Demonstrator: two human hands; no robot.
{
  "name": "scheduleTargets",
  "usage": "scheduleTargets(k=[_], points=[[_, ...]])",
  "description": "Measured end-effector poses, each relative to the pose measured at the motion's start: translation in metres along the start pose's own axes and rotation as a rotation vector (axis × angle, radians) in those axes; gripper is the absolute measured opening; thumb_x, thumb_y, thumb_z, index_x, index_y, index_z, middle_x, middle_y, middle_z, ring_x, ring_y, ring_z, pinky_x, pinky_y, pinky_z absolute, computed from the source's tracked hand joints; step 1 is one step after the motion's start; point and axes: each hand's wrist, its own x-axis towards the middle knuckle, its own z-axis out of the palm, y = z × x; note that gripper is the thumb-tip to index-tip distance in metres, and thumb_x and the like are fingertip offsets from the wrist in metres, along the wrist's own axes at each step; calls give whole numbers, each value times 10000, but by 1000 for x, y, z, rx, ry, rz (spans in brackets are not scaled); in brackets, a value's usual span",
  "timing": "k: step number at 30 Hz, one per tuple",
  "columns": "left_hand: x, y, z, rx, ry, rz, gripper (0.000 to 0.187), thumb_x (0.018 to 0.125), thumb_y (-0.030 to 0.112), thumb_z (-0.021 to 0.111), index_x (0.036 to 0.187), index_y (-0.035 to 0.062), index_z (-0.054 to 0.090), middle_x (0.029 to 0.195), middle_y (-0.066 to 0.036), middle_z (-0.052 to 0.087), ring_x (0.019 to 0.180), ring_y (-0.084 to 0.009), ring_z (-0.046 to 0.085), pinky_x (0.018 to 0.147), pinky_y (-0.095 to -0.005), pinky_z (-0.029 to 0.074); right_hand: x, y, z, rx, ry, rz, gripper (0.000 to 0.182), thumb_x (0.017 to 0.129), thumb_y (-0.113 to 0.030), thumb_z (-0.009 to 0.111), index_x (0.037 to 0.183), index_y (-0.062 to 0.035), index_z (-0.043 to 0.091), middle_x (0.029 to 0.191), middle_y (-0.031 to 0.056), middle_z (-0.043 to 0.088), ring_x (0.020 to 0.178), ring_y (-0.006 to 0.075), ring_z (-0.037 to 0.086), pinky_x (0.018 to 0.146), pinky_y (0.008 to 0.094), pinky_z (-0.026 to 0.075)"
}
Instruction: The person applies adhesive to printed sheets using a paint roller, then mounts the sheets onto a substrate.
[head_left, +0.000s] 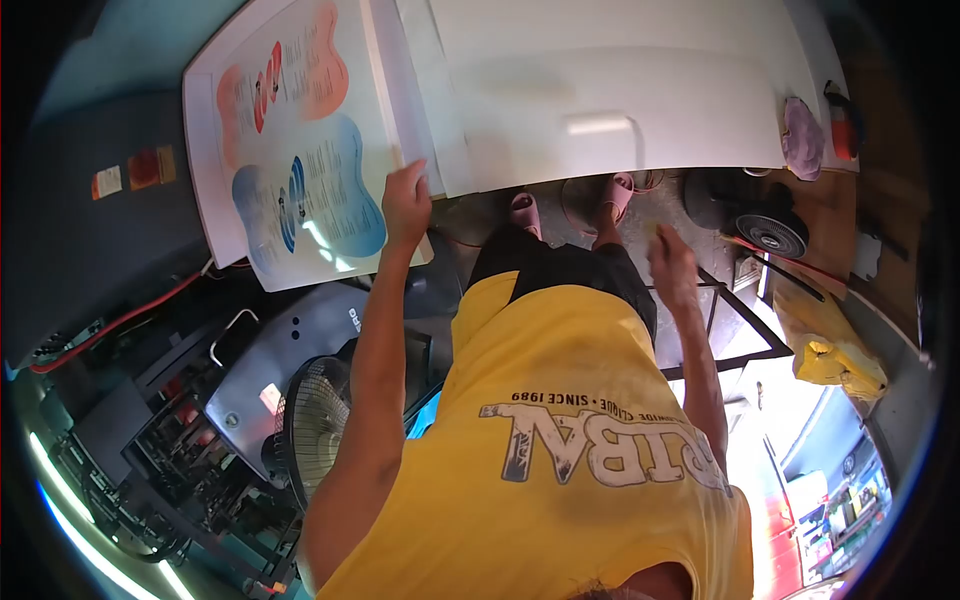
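My left hand [407,205] is closed at the right edge of a large printed sheet [362,90], thumb and fingers pinched together there. Red and blue blob shapes with small text are printed on this white sheet, and its near end hangs past the table's edge. Off to the right, my right hand [674,268] hovers in front of the table with its fingers curled. A small pale yellowish bit shows at its fingertips, too blurred to name. Beside the sheet stretches the white tabletop [620,70].
A purple cloth [802,138] and a red-and-black object [842,122] lie at the table's right end. Below stand a black round fan-like device [770,232] and a black metal frame [740,352]. A caged fan [318,420] and dark machinery [150,440] crowd the left.
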Motion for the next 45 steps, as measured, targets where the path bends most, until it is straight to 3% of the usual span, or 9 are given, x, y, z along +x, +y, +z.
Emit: scheduleTargets(k=[4, 12, 25, 30, 35, 37, 40, 43, 45], points=[[56, -4, 13, -103, -51, 65, 468, 867, -75, 568, 1313, 60, 616, 1252, -174, 658, 1172, -370, 603, 976, -445, 514, 46, -79, 86, -127, 40, -171, 205, 1008, -195, 561, 1113, -43, 649, 907, 250, 721, 843, 463, 705, 756, 514, 556], [155, -34, 50, -82, -331, 55, 635, 841, -14, 513, 1465, 100, 492, 1442, -137, 578, 1332, -355, 525, 1086, -456, 482, 73, -159, 148, -225, 2, -16, 258, 1020, -209, 514, 1113, -4, 640, 980, 285, 708, 923, 482, 682, 857, 571, 530], [196, -34, 62, 90, -461, 1, 680, 869, 51, 501, 1536, 162, 418, 1523, -63, 522, 1427, -264, 447, 1129, -439, 438, -68, -93, 157, -237, -11, -64, 157, 983, -138, 556, 1074, -20, 507, 868, 271, 678, 814, 496, 663, 710, 588, 530], [178, -35, 52, -46, -358, 76, 675, 839, -22, 482, 1494, 139, 461, 1465, -148, 543, 1404, -327, 452, 1121, -451, 435, -125, -68, 140, -272, -57, 21, 171, 981, -139, 566, 1104, -33, 514, 870, 260, 684, 831, 484, 669, 701, 582, 533], [135, -15, 33, -109, -215, 87, 558, 919, 43, 533, 1472, 99, 493, 1412, -187, 575, 1334, -375, 492, 1121, -460, 419, -166, -36, 111, -61, 50, 52, 137, 988, -159, 563, 1060, -44, 578, 865, 268, 687, 836, 501, 649, 730, 591, 517], [108, 4, 23, -111, -172, 87, 518, 931, 89, 613, 1443, 96, 534, 1360, -200, 608, 1291, -390, 515, 1094, -468, 430, -192, -13, 108, 13, 190, 30, 187, 1004, -184, 565, 1059, -13, 616, 786, 230, 690, 734, 424, 695, 682, 516, 544], [63, 31, 24, -122, -128, 83, 506, 927, 127, 673, 1420, 94, 561, 1323, -205, 627, 1262, -400, 528, 1073, -467, 438, -233, 1, 93, 375, 137, 300, 282, 1043, -249, 545, 1094, 8, 647, 681, 133, 657, 556, 243, 656, 520, 381, 508], [18, 47, 29, -141, -192, 104, 512, 917, 142, 703, 1407, 83, 565, 1333, -205, 612, 1245, -406, 532, 1075, -474, 433, -264, -5, 76, 657, 157, 511, 295, 1068, -313, 524, 1054, -41, 635, 644, -14, 512, 493, 49, 475, 423, 234, 362], [-2, 37, 44, -96, -159, 226, 479, 886, 152, 740, 1341, 71, 615, 1260, -200, 656, 1187, -412, 567, 1032, -473, 455, -275, 16, 84, 774, 267, 547, 297, 1066, -330, 534, 1060, -48, 626, 686, -30, 523, 489, 58, 471, 412, 228, 362]])
